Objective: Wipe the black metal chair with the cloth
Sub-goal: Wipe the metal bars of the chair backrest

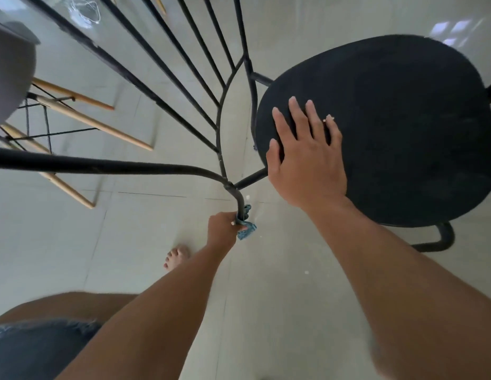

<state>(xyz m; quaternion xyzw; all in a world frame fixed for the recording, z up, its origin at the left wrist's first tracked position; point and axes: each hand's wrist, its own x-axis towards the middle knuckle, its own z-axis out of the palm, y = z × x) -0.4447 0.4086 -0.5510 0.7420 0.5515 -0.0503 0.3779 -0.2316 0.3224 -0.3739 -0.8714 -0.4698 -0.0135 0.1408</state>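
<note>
The left hand (223,226) has its fingers closed around a blue cloth (245,229) wrapped on the black metal chair's (167,168) rear leg, beyond it the right hand (307,157) rests open-fingered, flat on the seat (403,119)

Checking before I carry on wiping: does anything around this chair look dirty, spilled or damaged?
Small white specks lie on the floor tiles below the black metal chair, like crumbs or chipped paint. Nothing else stands out.
</note>
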